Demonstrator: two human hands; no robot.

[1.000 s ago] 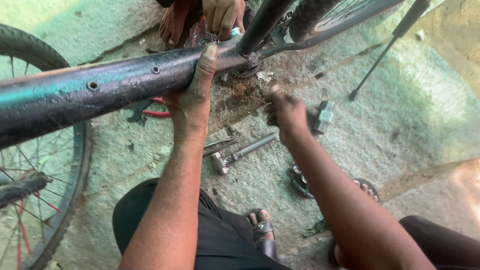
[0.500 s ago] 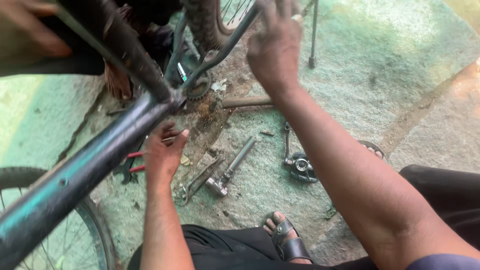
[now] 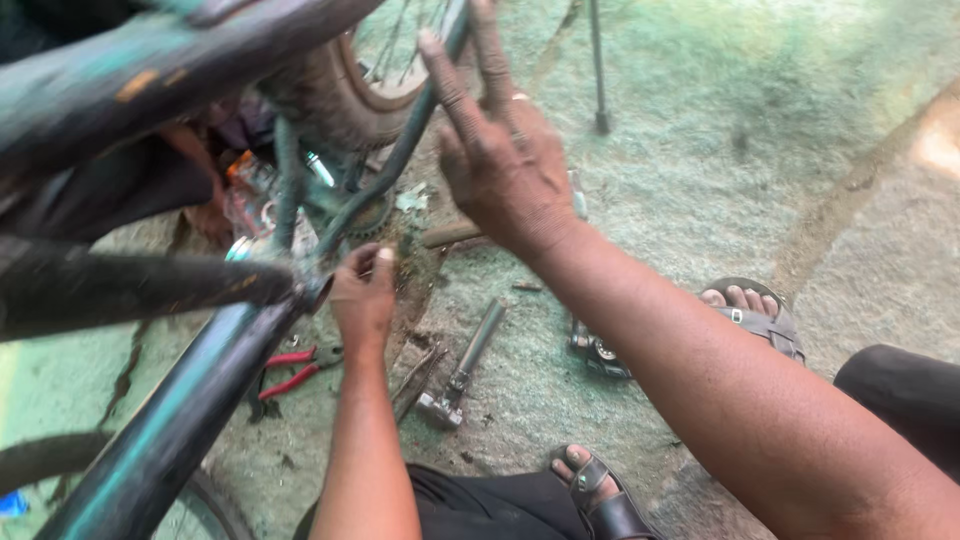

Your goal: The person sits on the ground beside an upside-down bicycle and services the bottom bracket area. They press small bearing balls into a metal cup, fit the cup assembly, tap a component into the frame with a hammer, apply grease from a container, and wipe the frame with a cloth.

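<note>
The left hand (image 3: pixel 362 300) has its fingers curled in a loose grip at the joint where the dark tubes of the bike frame (image 3: pixel 190 400) meet; the thumb points up, the knuckles face the camera, and whether it clamps anything small there cannot be told. Its forearm rises straight from the bottom edge, between the knees.

The right hand (image 3: pixel 500 165) is raised with an open grip, holding nothing: fingers spread and pointing up, back of the hand to the camera, a ring on one finger. Its forearm runs down to the lower right corner. The fingertips overlap a thin frame stay beside the rear wheel (image 3: pixel 345 95).

On the floor (image 3: pixel 720 150) below the left hand lie red-handled pliers (image 3: pixel 295 370), and just right of that forearm a grey metal tool (image 3: pixel 462 368). A pedal (image 3: pixel 597 350) lies under the right forearm, near a sandalled foot (image 3: pixel 745 310).
</note>
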